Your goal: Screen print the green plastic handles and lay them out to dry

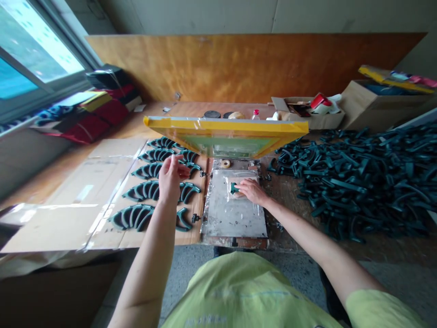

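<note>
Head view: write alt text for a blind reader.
A person's right hand holds a teal piece on clear plastic over a metal plate, beneath a raised yellow-taped screen frame; the left hand hovers above rows of curved teal pieces.

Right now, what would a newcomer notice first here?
A heap of dark green curved plastic parts fills the table's right side, and a yellow-taped screen frame stands raised at centre. Below it, the right hand touches a green part on a metal plate, while the left hand hovers over rows of parts on cardboard.
</note>
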### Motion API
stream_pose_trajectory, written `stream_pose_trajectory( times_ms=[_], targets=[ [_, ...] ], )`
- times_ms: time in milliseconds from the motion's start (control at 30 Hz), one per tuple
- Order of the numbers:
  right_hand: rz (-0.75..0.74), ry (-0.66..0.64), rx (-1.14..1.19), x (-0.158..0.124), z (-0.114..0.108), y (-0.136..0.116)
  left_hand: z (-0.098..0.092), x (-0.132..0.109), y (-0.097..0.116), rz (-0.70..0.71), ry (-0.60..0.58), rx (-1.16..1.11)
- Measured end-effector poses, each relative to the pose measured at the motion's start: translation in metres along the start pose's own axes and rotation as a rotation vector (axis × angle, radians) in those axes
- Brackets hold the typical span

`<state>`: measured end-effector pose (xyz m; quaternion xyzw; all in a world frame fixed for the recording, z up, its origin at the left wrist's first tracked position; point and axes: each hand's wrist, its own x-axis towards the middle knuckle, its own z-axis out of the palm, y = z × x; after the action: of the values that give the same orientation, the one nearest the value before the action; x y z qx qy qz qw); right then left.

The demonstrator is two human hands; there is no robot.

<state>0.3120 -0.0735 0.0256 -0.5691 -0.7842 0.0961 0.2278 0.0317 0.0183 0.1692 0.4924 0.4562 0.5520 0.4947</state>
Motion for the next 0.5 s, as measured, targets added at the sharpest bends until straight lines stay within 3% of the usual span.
stream_pose_trajectory(
  times_ms=[100,200,500],
  targets=[
    [-0.017,0.015,-0.068,-0.003,0.006,-0.001,0.021,0.009,0.026,0.102,-0.001,-0.126],
    [-0.015,0.032,-0.153,-0.007,0.006,-0.001,0.032,0.013,0.038,0.139,-0.044,-0.180],
    [0.073,-0.060,-0.256,-0.008,0.006,-0.019,0.030,0.009,0.038,0.124,-0.105,-0.123]
  ],
)
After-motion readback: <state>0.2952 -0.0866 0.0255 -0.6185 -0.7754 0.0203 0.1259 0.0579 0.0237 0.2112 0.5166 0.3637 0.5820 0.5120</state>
